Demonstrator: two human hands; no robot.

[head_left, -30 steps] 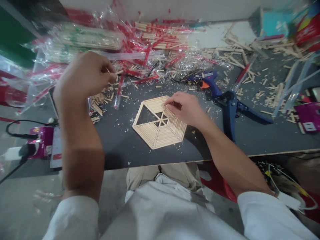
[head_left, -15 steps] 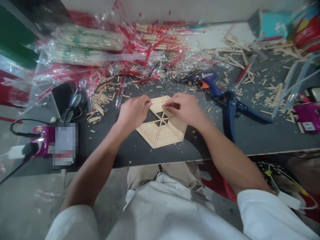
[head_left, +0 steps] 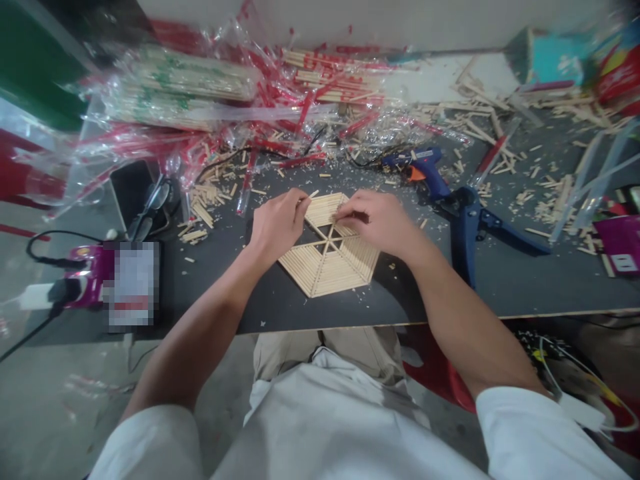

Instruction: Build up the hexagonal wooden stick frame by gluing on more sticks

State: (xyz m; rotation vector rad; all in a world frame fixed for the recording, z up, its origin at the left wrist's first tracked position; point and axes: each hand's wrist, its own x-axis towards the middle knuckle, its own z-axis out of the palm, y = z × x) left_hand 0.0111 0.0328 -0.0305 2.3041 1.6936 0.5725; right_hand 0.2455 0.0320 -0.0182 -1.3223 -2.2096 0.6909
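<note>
Pinching a short stick (head_left: 314,195) at its fingertips, the left hand (head_left: 280,223) sits over the left side of the six-sided panel (head_left: 340,277), which I see lying flat at the centre of the frame. The right hand (head_left: 379,220) rests on its upper right part, fingertips drawn together near a spoke; I can't tell whether they clamp anything. The two hands are apart, with the panel's upper rows showing between them. I judge the panel light and fairly stiff, but fragile at the joints, so I'd favour a hold on the outer rim or the densely filled lower part over the thin spokes by the dark gaps near the hub. The loose stick looks light and rigid, easily rolled by a careless pinch, and best taken near one end. Below the panel, dark tabletop (head_left: 545,287) runs to the near edge, a short drop risk; I judge that strip and the stretch at lower right to give the most room. At right of centre, the cutter (head_left: 467,230) and glue gun (head_left: 425,167) limit the right hand, while offcuts (head_left: 203,210) lie left of the left hand.
</note>
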